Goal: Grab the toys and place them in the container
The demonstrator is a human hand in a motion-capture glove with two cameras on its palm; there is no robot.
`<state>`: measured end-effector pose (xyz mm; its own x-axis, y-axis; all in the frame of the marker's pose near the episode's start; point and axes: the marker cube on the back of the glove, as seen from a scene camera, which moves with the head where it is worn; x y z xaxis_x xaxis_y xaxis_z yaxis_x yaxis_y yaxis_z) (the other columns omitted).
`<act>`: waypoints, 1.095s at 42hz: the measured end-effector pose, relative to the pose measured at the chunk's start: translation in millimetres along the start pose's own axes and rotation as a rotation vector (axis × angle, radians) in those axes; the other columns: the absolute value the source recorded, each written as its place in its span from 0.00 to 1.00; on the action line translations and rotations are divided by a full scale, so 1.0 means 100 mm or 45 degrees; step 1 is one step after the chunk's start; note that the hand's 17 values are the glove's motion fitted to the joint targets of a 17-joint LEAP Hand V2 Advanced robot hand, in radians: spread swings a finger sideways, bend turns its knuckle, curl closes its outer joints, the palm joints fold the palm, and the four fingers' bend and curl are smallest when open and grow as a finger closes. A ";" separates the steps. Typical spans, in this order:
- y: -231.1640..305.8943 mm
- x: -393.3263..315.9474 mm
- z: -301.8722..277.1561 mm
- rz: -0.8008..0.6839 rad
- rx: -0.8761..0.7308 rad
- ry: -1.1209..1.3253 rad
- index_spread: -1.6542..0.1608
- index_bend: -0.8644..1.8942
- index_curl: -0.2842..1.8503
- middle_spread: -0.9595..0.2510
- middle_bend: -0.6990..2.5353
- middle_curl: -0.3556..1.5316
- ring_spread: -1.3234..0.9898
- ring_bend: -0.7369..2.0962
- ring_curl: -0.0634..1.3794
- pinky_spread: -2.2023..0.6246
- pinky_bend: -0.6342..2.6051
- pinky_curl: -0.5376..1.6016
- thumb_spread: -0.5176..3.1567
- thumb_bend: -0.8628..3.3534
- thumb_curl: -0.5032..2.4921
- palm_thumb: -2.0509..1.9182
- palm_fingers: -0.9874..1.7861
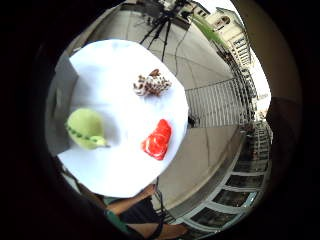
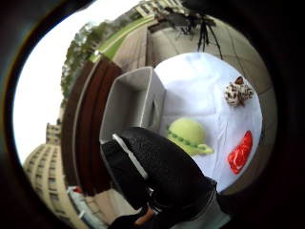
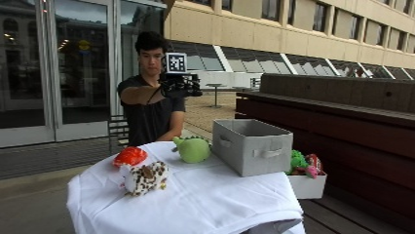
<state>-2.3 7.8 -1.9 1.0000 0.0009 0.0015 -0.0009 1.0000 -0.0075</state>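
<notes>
Setting: outdoor paved area, worktop draped in a white cloth, person standing at its far edge
Right hand: raised at chest height, well above the worktop, holding nothing; black glove fills the near part of the thumb side palm view
Fingers: cannot tell whether spread or curled; only the gloved bulk shows
Container: grey fabric bin with side handles, upright at the worktop's right edge as seen from the outside camera, nothing visible inside from the thumb side palm view
Green toy: round plush, just beside the container near the far edge of the worktop
Red toy: at the left edge, touching or nearly touching the spotted toy
Spotted toy: brown-and-white plush, near the front left corner
Small white box: beyond the worktop's right edge, lower down, with more plush toys in it
</notes>
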 end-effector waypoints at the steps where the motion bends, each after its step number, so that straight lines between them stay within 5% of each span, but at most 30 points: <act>1: 0.01 0.00 0.00 0.002 -0.002 0.001 0.83 0.36 0.14 0.76 0.27 0.21 0.54 0.32 0.05 0.78 0.35 0.30 0.25 0.18 0.17 0.48 0.38; 13: 0.08 0.04 -0.01 0.084 -0.047 0.046 0.76 0.37 0.18 0.72 0.28 0.26 0.50 0.33 0.09 0.78 0.39 0.35 0.37 0.18 0.17 0.48 0.35; 22: 0.35 -0.02 -0.15 0.489 -0.337 0.059 0.74 0.36 0.20 0.72 0.27 0.29 0.48 0.33 0.12 0.77 0.42 0.38 0.40 0.18 0.18 0.48 0.34; 31: 0.29 0.65 0.08 0.081 -0.008 0.068 0.74 0.36 0.21 0.71 0.28 0.31 0.47 0.33 0.15 0.77 0.43 0.39 0.41 0.18 0.18 0.48 0.33; 46: 0.79 1.66 0.80 0.123 -0.147 -0.020 0.73 0.36 0.22 0.71 0.28 0.34 0.46 0.35 0.19 0.78 0.41 0.39 0.40 0.18 0.19 0.48 0.33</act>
<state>163.8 87.6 78.0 0.9951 0.0981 0.0112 -0.0959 0.9877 -0.1235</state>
